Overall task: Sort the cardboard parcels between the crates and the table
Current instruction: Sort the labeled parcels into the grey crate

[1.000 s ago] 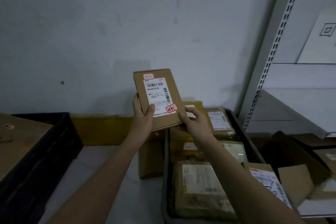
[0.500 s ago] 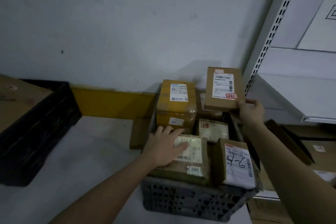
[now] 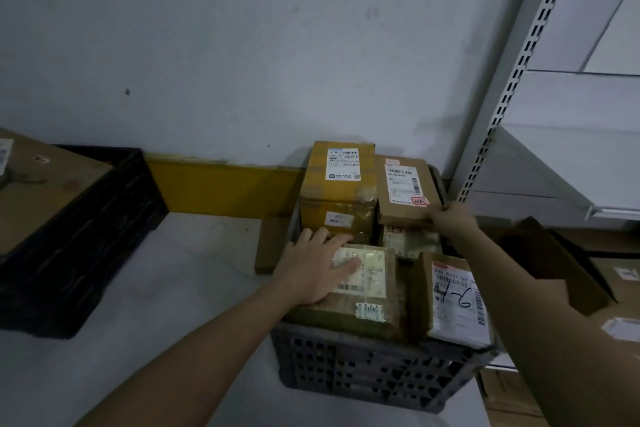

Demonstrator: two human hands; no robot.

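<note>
The left hand (image 3: pixel 317 265) lies flat, fingers spread, on the taped brown parcel with a white label (image 3: pixel 360 282) at the near left of the grey slotted plastic crate (image 3: pixel 374 371). Over on the right, the right hand (image 3: pixel 450 218) pinches the near corner of the flat brown cardboard parcel with the red stamp (image 3: pixel 405 189), which sits at the crate's far right, resting on the parcels beneath it and just beside the tall yellow-brown box (image 3: pixel 337 189). Crowding the near right corner is an upright parcel marked "1-6" (image 3: pixel 453 298). The crate stands on the pale grey desk (image 3: pixel 145 305); a thin cardboard piece (image 3: pixel 270 244) leans by its left wall. Far left, a black crate (image 3: pixel 79 232) holds a big brown carton (image 3: pixel 38 191). A white metal shelf upright (image 3: pixel 512 80) rises at the right, more cartons (image 3: pixel 620 291) below.
</note>
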